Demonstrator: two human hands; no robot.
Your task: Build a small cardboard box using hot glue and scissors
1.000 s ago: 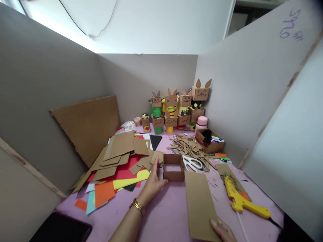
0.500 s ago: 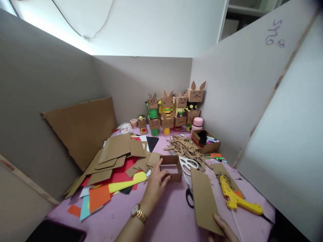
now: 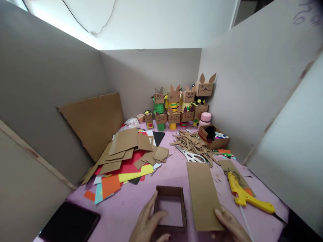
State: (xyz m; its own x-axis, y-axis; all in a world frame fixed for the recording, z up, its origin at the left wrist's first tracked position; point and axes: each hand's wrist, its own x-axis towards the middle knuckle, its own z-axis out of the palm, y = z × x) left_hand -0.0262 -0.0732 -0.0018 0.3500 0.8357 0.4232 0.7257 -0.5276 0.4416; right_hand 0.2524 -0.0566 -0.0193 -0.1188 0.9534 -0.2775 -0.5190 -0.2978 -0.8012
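Observation:
A small open cardboard frame sits on the pink tabletop near the front edge, its middle showing the table. My left hand is at its left side, fingers apart, touching the frame's left wall with the thumb over the opening. Just right of the frame, my right hand grips the lower right corner of a flat rectangular cardboard piece, thumb on top and the other fingers mostly hidden underneath. White-handled scissors lie behind the cardboard piece.
A yellow glue gun lies at the right, a black tablet-like object at front left. Cardboard sheets and coloured paper cover the left. Cardboard scraps, a supply box and cardboard animal figures stand farther back.
My left hand and the frame have come nearer to the front edge, away from the scissors. The cardboard piece in my right hand now covers the black-handled scissors seen before. The view has shifted.

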